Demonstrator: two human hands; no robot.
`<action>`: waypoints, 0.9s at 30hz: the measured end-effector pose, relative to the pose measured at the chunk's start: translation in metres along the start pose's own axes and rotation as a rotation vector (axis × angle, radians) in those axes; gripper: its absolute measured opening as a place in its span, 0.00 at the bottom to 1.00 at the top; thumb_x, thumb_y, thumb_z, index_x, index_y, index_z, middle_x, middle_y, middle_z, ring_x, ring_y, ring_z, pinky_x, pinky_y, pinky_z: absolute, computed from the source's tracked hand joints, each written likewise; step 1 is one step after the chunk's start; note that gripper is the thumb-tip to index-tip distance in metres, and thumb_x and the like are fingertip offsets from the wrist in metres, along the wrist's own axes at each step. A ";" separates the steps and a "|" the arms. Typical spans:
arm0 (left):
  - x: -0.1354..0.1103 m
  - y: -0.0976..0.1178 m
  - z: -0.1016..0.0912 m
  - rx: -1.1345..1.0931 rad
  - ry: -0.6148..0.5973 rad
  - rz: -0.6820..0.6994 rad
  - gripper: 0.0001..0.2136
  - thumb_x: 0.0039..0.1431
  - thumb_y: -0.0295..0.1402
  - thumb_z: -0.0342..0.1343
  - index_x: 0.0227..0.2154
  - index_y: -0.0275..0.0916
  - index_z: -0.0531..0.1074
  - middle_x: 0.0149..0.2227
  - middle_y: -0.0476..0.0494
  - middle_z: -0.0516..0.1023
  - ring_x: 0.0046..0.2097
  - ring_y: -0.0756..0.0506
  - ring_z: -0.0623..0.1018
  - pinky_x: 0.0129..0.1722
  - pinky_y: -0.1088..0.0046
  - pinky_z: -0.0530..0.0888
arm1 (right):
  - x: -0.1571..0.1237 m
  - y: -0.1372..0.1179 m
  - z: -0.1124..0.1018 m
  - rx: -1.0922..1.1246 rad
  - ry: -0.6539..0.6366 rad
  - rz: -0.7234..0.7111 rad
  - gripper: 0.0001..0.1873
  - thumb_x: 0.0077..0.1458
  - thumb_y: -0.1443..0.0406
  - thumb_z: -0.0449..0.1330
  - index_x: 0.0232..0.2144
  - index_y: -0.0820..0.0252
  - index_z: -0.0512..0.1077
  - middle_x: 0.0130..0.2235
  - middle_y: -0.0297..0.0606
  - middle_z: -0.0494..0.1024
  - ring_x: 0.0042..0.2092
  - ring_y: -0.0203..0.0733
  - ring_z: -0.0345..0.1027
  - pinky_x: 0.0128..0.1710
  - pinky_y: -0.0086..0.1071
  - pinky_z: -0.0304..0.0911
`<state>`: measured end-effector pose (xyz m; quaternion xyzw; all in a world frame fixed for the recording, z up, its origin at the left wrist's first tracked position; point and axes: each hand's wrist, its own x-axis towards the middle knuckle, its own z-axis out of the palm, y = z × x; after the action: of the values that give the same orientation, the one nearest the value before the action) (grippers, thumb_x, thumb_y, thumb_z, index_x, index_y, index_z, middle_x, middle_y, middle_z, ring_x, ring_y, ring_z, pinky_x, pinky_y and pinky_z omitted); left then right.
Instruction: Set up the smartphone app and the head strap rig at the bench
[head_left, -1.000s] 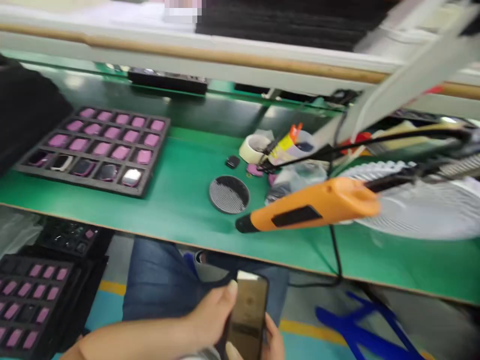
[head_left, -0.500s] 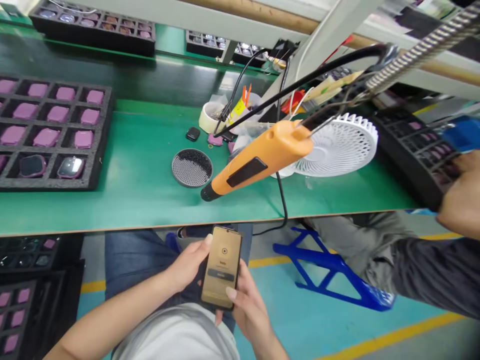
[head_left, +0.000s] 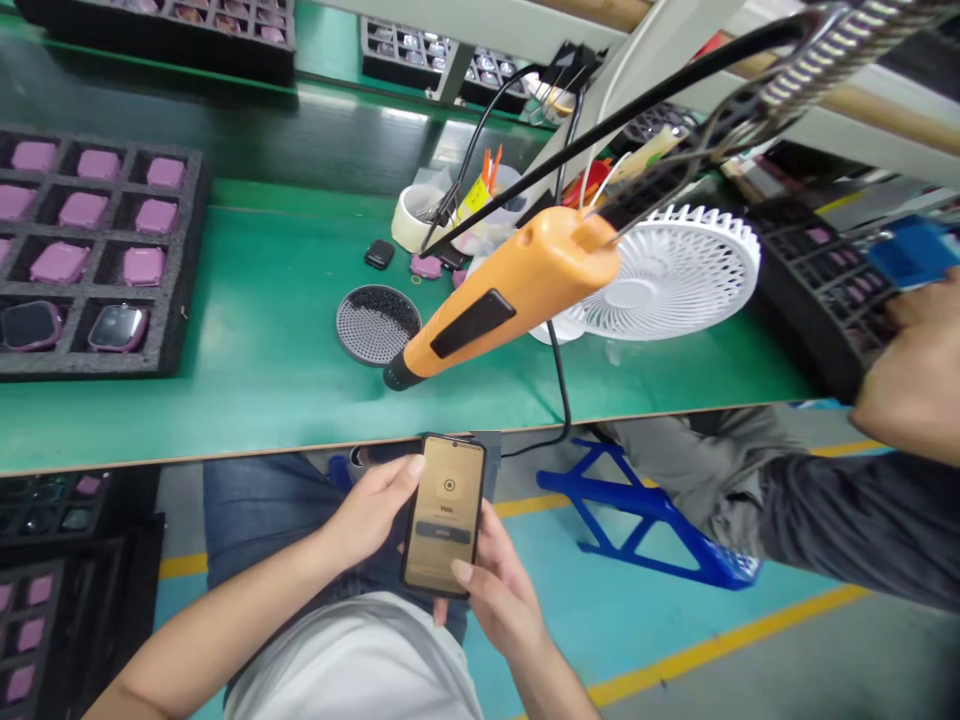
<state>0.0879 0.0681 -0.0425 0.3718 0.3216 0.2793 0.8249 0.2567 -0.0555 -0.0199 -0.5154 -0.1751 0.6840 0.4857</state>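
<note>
A smartphone (head_left: pixel 444 513) with a lit tan screen sits above my lap, just below the green bench edge. My left hand (head_left: pixel 367 515) wraps its left side, thumb on the top corner. My right hand (head_left: pixel 499 592) cups it from below right, thumb resting on the lower screen. An orange electric screwdriver (head_left: pixel 499 300) hangs slanted over the green bench (head_left: pixel 285 370), held by a cable and spring.
A black foam tray (head_left: pixel 180 260) of pink watch parts lies at left. A round mesh dish (head_left: pixel 376 322), tape roll (head_left: pixel 415 215) and white fan (head_left: pixel 671 272) stand behind the screwdriver. A co-worker's arm (head_left: pixel 892 470) and another tray (head_left: pixel 825 290) are at right, a blue stool (head_left: pixel 645 515) below.
The view swung right and down, bringing the fan, the co-worker and the stool into sight. Both hands kept hold of the phone, which now shows fully, slightly higher toward the bench edge.
</note>
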 end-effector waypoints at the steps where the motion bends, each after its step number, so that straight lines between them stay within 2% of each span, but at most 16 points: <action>1: 0.000 0.000 0.000 0.014 -0.001 0.005 0.28 0.77 0.58 0.54 0.54 0.38 0.84 0.50 0.39 0.86 0.49 0.39 0.82 0.50 0.65 0.77 | 0.001 0.003 -0.003 -0.018 0.006 -0.005 0.56 0.61 0.53 0.76 0.78 0.42 0.48 0.61 0.51 0.77 0.53 0.62 0.82 0.22 0.35 0.79; 5: 0.001 -0.001 -0.003 0.065 -0.017 0.031 0.27 0.78 0.57 0.53 0.54 0.38 0.84 0.51 0.39 0.86 0.54 0.37 0.82 0.58 0.62 0.75 | 0.006 0.020 -0.013 -0.110 0.008 -0.046 0.53 0.66 0.53 0.73 0.78 0.43 0.45 0.63 0.53 0.75 0.50 0.57 0.82 0.23 0.35 0.80; 9: 0.000 -0.004 -0.008 0.109 -0.016 0.032 0.28 0.78 0.57 0.53 0.51 0.36 0.84 0.49 0.38 0.85 0.52 0.36 0.82 0.57 0.61 0.76 | 0.008 0.032 -0.014 -0.174 0.021 -0.078 0.51 0.68 0.53 0.71 0.78 0.42 0.44 0.66 0.53 0.71 0.49 0.52 0.80 0.26 0.36 0.83; 14: -0.001 -0.005 -0.011 0.134 -0.012 0.031 0.27 0.78 0.57 0.52 0.51 0.37 0.84 0.51 0.39 0.86 0.54 0.36 0.82 0.58 0.61 0.76 | 0.005 0.031 -0.013 -0.122 -0.035 -0.056 0.51 0.67 0.53 0.72 0.79 0.42 0.45 0.65 0.53 0.71 0.51 0.54 0.80 0.28 0.35 0.83; 18: -0.002 -0.003 -0.011 0.145 -0.017 0.035 0.27 0.78 0.57 0.52 0.51 0.38 0.84 0.53 0.39 0.85 0.55 0.36 0.82 0.61 0.60 0.74 | 0.002 0.028 -0.014 -0.101 -0.061 -0.044 0.51 0.66 0.54 0.73 0.79 0.41 0.48 0.65 0.52 0.72 0.48 0.53 0.80 0.28 0.38 0.83; 20: -0.002 -0.002 -0.011 0.158 -0.019 0.037 0.27 0.78 0.57 0.52 0.49 0.37 0.84 0.51 0.39 0.85 0.53 0.36 0.81 0.59 0.61 0.75 | 0.002 0.028 -0.012 -0.114 -0.038 -0.033 0.53 0.66 0.53 0.73 0.79 0.40 0.46 0.64 0.51 0.74 0.44 0.49 0.79 0.28 0.37 0.83; 23: -0.001 -0.003 -0.011 0.184 -0.017 0.043 0.27 0.78 0.57 0.52 0.44 0.37 0.83 0.47 0.39 0.84 0.50 0.38 0.80 0.54 0.64 0.75 | 0.003 0.030 -0.006 -0.170 0.049 -0.023 0.55 0.65 0.53 0.75 0.79 0.42 0.45 0.62 0.50 0.75 0.40 0.43 0.76 0.25 0.31 0.79; 27: -0.001 -0.004 -0.011 0.212 -0.009 0.053 0.26 0.79 0.56 0.51 0.42 0.37 0.82 0.44 0.41 0.82 0.48 0.40 0.78 0.53 0.66 0.74 | 0.006 0.031 0.000 -0.225 0.090 -0.008 0.53 0.63 0.54 0.76 0.77 0.46 0.49 0.55 0.47 0.78 0.35 0.39 0.72 0.22 0.28 0.74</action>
<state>0.0799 0.0697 -0.0504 0.4667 0.3357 0.2638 0.7745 0.2412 -0.0649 -0.0462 -0.5960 -0.2307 0.6344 0.4349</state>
